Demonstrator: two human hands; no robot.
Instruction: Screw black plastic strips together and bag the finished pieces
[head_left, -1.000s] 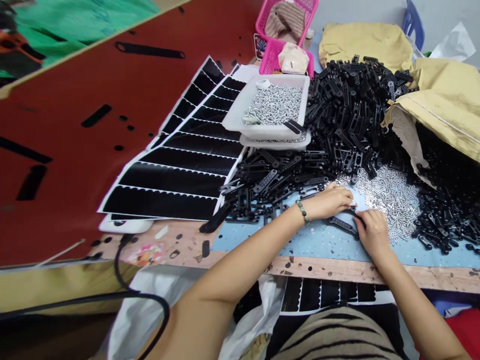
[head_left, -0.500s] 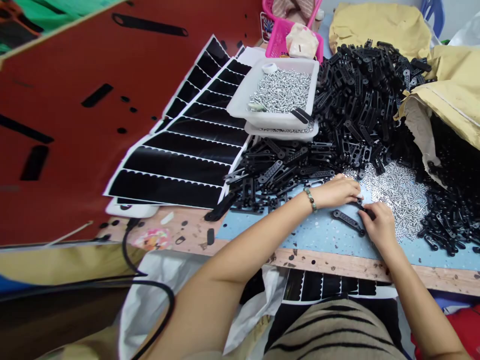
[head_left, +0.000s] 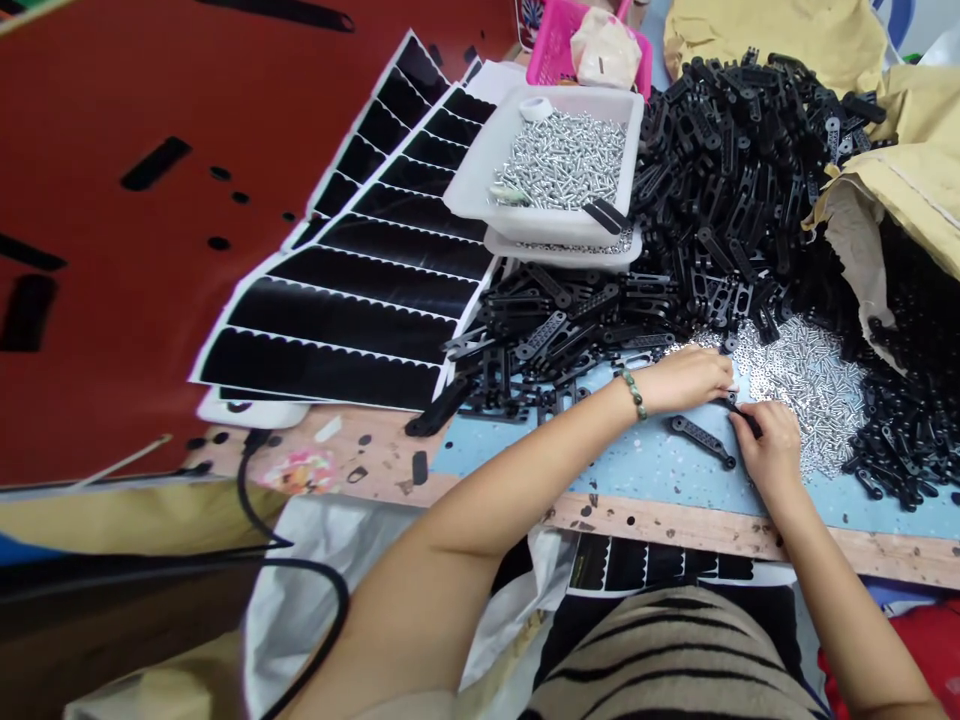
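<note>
My left hand [head_left: 686,378] rests palm down on the blue mat [head_left: 645,465], fingers curled at the edge of a heap of small silver screws [head_left: 806,385]; what it holds, if anything, is hidden. My right hand [head_left: 772,450] pinches a short black plastic bracket [head_left: 739,408] beside the left fingertips. Another black bracket [head_left: 703,441] lies flat on the mat just left of my right hand. A green bead bracelet [head_left: 634,393] circles my left wrist.
A large pile of black brackets [head_left: 720,200] fills the back of the table. Stacked white trays [head_left: 555,175] hold screws. Sheets of black scalloped stickers [head_left: 360,300] lie left. Yellow sacks [head_left: 907,170] right, pink basket [head_left: 555,50] behind, black cable [head_left: 300,570] below.
The view has tilted down and shifted a little. Both hands stay together at the screw heap; the right hand's fingers have closed on a bracket beside the one lying flat.
</note>
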